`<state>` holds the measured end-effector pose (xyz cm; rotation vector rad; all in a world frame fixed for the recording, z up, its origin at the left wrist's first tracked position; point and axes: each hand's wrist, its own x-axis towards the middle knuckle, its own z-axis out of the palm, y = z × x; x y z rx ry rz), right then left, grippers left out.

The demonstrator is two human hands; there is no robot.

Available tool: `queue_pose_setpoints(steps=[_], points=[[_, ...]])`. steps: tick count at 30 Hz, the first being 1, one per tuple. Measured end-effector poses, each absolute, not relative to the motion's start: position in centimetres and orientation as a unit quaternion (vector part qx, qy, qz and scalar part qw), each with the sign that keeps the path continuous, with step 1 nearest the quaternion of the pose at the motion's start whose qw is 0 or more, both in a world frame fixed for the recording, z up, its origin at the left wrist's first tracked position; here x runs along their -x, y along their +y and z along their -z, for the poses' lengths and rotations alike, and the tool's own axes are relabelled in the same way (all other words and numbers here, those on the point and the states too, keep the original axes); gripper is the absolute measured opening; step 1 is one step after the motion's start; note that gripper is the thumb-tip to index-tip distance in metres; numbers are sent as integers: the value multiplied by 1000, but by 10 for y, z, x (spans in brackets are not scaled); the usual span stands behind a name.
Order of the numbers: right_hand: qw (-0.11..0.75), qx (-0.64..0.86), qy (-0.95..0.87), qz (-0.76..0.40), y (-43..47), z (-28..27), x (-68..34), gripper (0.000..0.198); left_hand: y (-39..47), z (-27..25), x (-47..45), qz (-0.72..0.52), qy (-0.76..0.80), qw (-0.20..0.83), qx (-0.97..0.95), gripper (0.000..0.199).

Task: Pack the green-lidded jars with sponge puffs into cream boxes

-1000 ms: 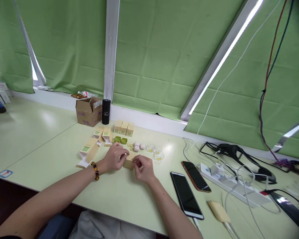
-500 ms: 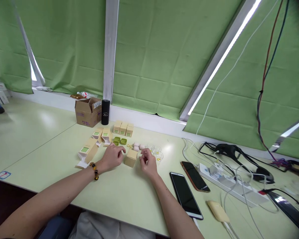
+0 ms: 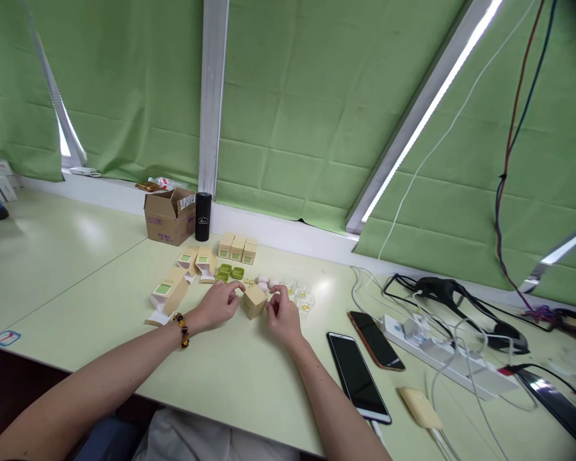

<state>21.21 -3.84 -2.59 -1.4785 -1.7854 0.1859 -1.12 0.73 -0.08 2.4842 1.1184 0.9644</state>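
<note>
A small tan cardboard box (image 3: 254, 302) stands closed on the table between my hands, turned at a slight angle. My left hand (image 3: 219, 301), with a beaded bracelet (image 3: 182, 330) on its wrist, has curled fingers at the box's left side. My right hand (image 3: 283, 314) has bent fingers against its right side, so the box sits between both sets of fingertips. Behind it lie small pale pink pieces (image 3: 263, 280), partly hidden. Green square cups (image 3: 238, 273) are beyond my left hand, and clear round containers with yellow bits (image 3: 303, 297) are beyond my right.
Three closed tan boxes (image 3: 237, 248) stand in a row at the back. Open tan boxes (image 3: 170, 291) lie at the left. A brown carton (image 3: 170, 216) and black cylinder (image 3: 203, 216) stand behind them. Phones (image 3: 359, 376), a power strip (image 3: 441, 352) and tangled cables occupy the right.
The small box has turned on the table so that a corner faces more toward me. Both hands have come in closer, their fingertips now at its sides.
</note>
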Motion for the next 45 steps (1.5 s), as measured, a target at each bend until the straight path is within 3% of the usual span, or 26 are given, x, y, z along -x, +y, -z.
queue_pose_setpoints(steps=[4,15,22,26,31,38,45], points=[[322,663,-674,-59,-35,28,-209,28,2,-1,9,-308,377,125,-865,22],[152,747,-647,-9,-35,20,-208,12,8,-1,10,-356,402,96,-838,15],[154,744,-650,-5,-38,19,-205,14,-4,-9,3,-357,287,107,-882,63],[155,745,-649,-6,-38,20,-204,14,-8,-15,-7,-296,284,86,-908,72],[163,739,-654,3,-38,22,-205,13,-8,-37,-20,-212,286,46,-933,69],[166,738,-654,-5,-38,22,-205,12,4,-65,-31,-114,267,22,-957,31],[164,737,-655,-16,-39,23,-203,11,49,-110,-57,-116,304,-37,-945,52]])
